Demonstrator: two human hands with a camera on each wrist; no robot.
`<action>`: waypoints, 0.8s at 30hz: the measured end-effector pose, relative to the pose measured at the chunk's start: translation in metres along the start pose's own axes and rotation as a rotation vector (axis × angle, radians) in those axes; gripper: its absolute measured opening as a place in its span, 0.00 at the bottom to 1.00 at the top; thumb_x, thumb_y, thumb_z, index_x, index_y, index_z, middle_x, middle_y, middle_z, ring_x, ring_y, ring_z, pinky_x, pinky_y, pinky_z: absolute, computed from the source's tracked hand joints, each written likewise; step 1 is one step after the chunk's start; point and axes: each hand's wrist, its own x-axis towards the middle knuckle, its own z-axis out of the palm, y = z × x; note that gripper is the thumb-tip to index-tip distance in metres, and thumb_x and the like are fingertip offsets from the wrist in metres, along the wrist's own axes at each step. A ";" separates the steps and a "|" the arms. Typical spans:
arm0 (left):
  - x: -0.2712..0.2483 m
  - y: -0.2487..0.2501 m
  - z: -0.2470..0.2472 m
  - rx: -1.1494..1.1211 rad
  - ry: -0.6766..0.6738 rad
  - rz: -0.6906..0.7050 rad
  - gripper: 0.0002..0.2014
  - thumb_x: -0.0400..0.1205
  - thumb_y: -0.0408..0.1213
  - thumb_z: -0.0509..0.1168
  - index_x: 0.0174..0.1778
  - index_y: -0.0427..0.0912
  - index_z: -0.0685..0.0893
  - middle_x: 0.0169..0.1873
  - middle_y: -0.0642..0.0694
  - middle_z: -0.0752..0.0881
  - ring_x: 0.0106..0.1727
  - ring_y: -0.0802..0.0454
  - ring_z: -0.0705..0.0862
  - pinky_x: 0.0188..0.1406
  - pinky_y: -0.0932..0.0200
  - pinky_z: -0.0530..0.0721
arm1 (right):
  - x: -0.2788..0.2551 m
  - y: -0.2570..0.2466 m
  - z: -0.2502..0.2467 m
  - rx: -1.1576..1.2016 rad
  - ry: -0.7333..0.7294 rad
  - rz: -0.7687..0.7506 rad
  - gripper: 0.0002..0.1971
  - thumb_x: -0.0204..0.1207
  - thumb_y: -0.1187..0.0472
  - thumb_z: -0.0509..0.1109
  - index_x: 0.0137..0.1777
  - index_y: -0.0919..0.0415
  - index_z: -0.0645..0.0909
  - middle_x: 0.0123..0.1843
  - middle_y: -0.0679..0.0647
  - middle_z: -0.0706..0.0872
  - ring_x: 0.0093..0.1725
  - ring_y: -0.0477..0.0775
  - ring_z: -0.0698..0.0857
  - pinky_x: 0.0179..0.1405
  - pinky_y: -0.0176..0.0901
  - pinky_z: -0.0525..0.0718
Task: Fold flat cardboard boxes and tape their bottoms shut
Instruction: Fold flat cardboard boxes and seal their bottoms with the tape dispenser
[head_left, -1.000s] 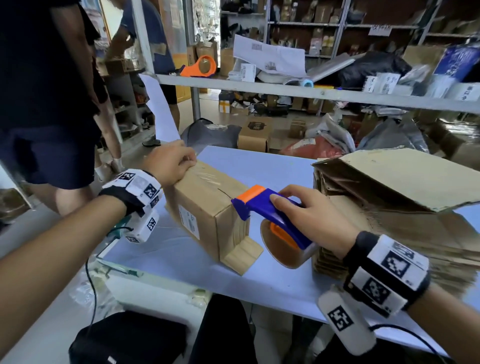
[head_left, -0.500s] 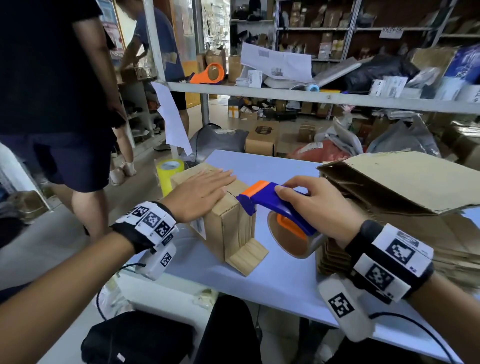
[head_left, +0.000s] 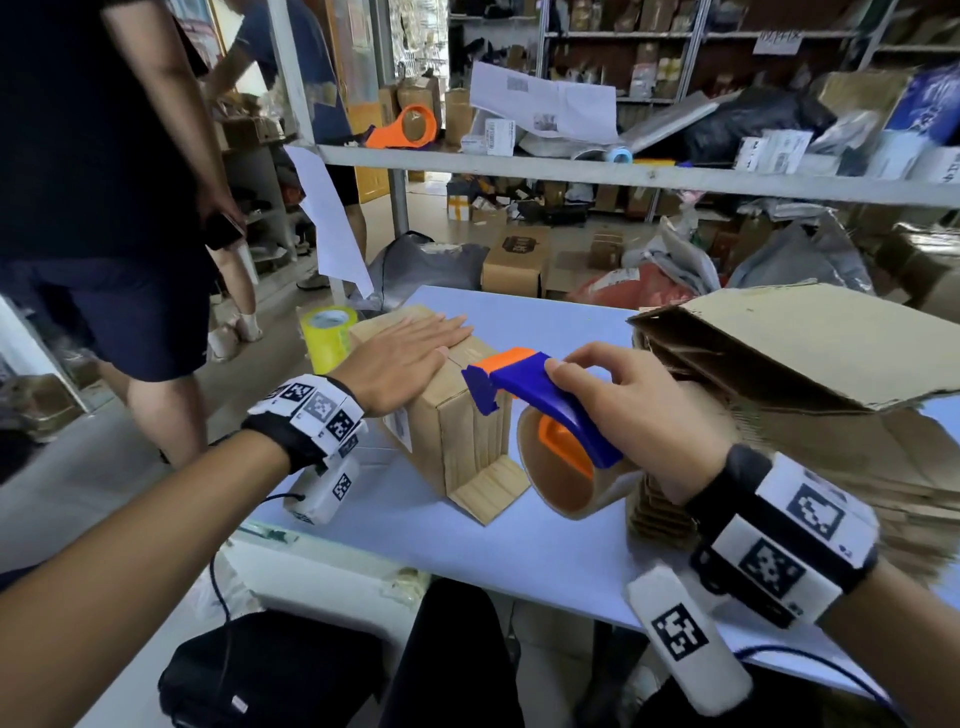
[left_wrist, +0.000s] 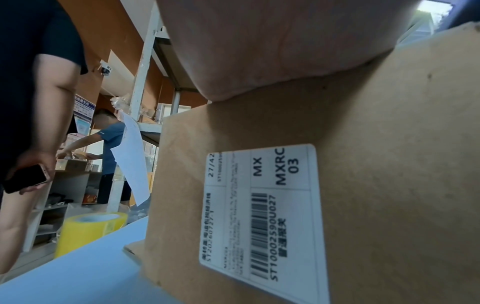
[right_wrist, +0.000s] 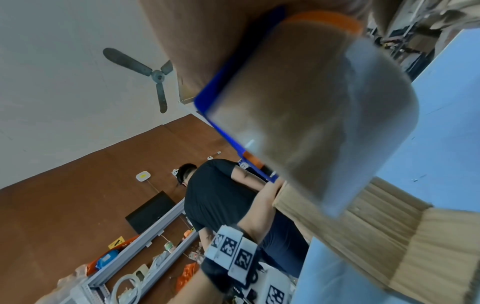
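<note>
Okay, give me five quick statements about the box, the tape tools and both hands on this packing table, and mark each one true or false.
1. The left hand lies flat with straight fingers on top of the brown cardboard box. True.
2. The right hand is empty. False: it grips the blue and orange tape dispenser that carries a brown tape roll.
3. A yellow tape roll stands at the table's far left edge, beyond the box. True.
4. The white barcode label is stuck on the top of the box. False: it is on a side face, below the left hand.
5. The stack of flat cardboard sheets lies left of the box. False: it lies to the right, by the right hand.
</note>
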 end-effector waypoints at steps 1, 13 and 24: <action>0.000 0.000 0.000 0.001 -0.003 -0.001 0.24 0.93 0.37 0.45 0.87 0.51 0.58 0.87 0.56 0.57 0.87 0.60 0.51 0.87 0.55 0.45 | -0.006 0.005 0.003 0.001 0.000 -0.007 0.10 0.81 0.42 0.70 0.47 0.47 0.86 0.27 0.38 0.87 0.24 0.36 0.84 0.19 0.27 0.74; 0.000 0.005 -0.005 -0.003 -0.058 -0.017 0.24 0.93 0.44 0.48 0.87 0.56 0.56 0.87 0.57 0.54 0.88 0.59 0.48 0.88 0.49 0.46 | -0.044 0.030 0.010 -0.187 -0.014 -0.068 0.09 0.81 0.40 0.67 0.49 0.43 0.81 0.30 0.43 0.88 0.29 0.41 0.83 0.24 0.30 0.74; -0.001 0.002 -0.002 -0.013 -0.045 -0.009 0.25 0.91 0.53 0.51 0.86 0.62 0.58 0.87 0.58 0.55 0.88 0.59 0.48 0.88 0.48 0.46 | 0.019 0.006 0.019 -0.201 -0.199 0.131 0.10 0.80 0.47 0.72 0.45 0.52 0.88 0.38 0.48 0.87 0.34 0.45 0.83 0.30 0.37 0.74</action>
